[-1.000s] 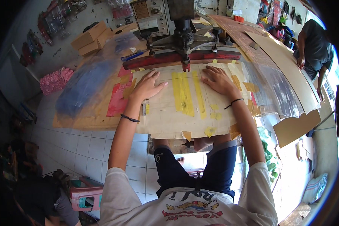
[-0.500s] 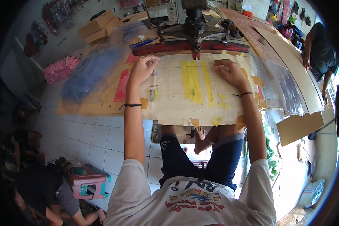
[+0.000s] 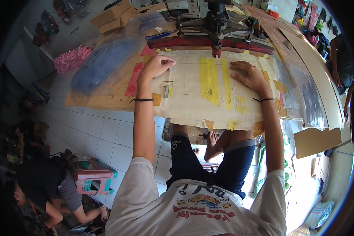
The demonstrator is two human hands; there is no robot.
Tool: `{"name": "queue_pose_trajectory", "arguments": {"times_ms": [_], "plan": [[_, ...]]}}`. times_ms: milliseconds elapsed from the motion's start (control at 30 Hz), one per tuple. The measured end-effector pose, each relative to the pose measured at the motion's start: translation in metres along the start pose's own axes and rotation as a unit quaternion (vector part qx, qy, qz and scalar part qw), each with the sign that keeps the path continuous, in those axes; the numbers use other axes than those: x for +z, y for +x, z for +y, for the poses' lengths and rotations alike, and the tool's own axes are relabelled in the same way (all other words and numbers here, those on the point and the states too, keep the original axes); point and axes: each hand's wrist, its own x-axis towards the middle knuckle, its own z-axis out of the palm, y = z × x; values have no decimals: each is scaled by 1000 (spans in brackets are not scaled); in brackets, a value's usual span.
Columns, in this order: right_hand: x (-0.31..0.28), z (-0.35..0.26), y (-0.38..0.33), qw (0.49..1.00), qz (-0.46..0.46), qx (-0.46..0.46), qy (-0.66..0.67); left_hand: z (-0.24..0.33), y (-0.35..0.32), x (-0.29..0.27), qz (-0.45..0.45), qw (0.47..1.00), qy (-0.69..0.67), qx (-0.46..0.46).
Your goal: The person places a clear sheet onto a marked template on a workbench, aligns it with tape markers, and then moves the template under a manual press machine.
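My left hand is over the left part of a cream sheet-covered board, its thumb and fingertips pressed together. Whatever they may hold is too small to make out. A short grey metal strip lies on the board below that hand, and another is partly visible at the fingertips. My right hand rests palm down on the board's right part, fingers apart and holding nothing. Between the hands run yellow tape strips. Beyond them stands a machine head with a long red-edged bar.
Blue clear plastic sheets lie left of the board, and more clear plastic lies right. Cardboard boxes and a pink bundle sit farther back. One person crouches at lower left beside a pink stool; another stands at right.
The view has shifted, so the bench sits farther right. My right hand's fingers have straightened from a curl and lie flatter on the board. My left hand stays pinched near the metal strip.
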Motion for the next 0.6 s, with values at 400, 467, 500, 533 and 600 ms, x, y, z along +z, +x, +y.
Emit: {"name": "queue_pose_trajectory", "arguments": {"times_ms": [400, 467, 500, 533, 600], "plan": [[0, -4, 3, 998, 14, -55, -6, 3, 1, 9, -12, 998, 39, 45], [1, -4, 2, 998, 13, -64, 16, 4, 1, 10, -7, 997, 71, 31], [2, -5, 2, 997, 21, -73, 13, 6, 1, 10, -8, 997, 70, 37], [2, -6, 1, 997, 23, -72, 9, 8, 0, 9, -12, 996, 83, 15], [2, -9, 0, 997, 28, -61, 25, 11, 0, 8, -15, 995, 95, -3]]}}
